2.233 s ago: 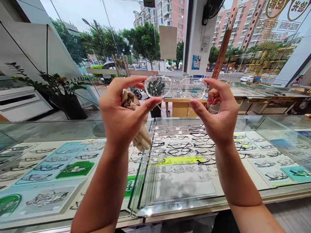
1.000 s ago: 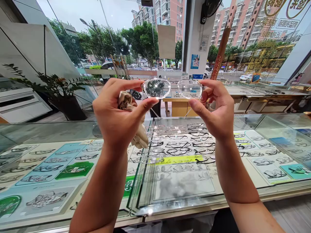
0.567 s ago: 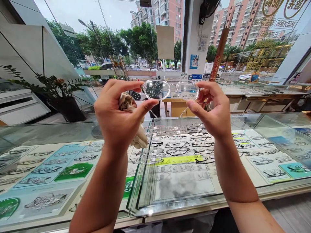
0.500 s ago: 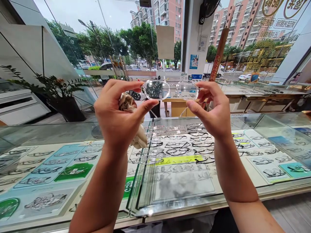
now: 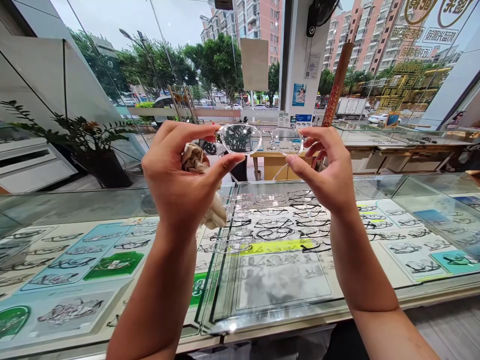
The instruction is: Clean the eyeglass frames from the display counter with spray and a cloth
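Observation:
A pair of clear-framed eyeglasses (image 5: 241, 139) is held up above the glass counter, lenses facing me. My left hand (image 5: 180, 170) pinches the left end of the frame between thumb and fingers. A crumpled beige cloth (image 5: 214, 212) is tucked in the same palm and hangs below it. My right hand (image 5: 326, 167) grips the right end of the frame with thumb and fingertips. The temples point away and slightly down, partly hidden behind the lenses and my left hand.
Below lies a glass display case (image 5: 285, 295) with several rows of eyeglasses (image 5: 274, 233) inside. A potted plant (image 5: 101, 160) stands at the left. Farther back are a wooden cabinet (image 5: 273, 167), another glass counter (image 5: 405, 137) and large windows onto a street.
Both hands and the eyeglasses have shifted very slightly to the left. The grip on the frame looks the same.

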`<action>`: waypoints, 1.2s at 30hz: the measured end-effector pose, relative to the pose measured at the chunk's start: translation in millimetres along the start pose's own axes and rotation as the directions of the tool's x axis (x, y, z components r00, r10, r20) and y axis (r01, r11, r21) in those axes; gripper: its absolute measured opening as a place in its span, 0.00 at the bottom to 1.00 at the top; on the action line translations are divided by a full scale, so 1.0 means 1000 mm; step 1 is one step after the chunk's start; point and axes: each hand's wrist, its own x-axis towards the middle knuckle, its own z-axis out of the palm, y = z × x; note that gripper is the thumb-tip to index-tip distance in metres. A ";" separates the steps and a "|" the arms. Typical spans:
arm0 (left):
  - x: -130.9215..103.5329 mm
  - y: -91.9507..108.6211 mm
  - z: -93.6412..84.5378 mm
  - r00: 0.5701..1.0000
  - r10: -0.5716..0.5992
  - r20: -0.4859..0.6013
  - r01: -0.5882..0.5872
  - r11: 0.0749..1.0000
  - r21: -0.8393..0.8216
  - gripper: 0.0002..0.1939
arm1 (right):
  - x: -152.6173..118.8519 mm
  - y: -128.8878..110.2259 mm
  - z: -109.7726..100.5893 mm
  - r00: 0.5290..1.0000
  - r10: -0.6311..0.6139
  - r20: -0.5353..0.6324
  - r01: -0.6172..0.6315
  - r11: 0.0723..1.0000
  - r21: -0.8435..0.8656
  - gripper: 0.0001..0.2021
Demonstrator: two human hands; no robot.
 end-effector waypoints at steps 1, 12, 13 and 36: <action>0.000 0.000 0.000 1.000 -0.001 -0.001 0.001 1.000 0.005 0.20 | 0.000 -0.001 0.000 1.000 0.003 0.001 -0.003 1.000 0.004 0.20; 0.003 -0.016 0.007 0.987 -0.115 0.108 0.119 0.992 -0.031 0.24 | -0.002 -0.004 0.004 0.994 -0.078 -0.082 0.074 0.996 -0.054 0.21; 0.003 -0.016 0.008 0.985 -0.127 0.112 0.132 0.991 -0.036 0.23 | -0.003 -0.004 0.004 0.993 -0.080 -0.089 0.074 0.995 -0.070 0.21; 0.006 -0.032 0.018 0.944 -0.227 0.238 0.259 0.959 -0.113 0.31 | -0.005 -0.010 0.010 0.971 -0.188 -0.147 0.174 0.980 -0.102 0.20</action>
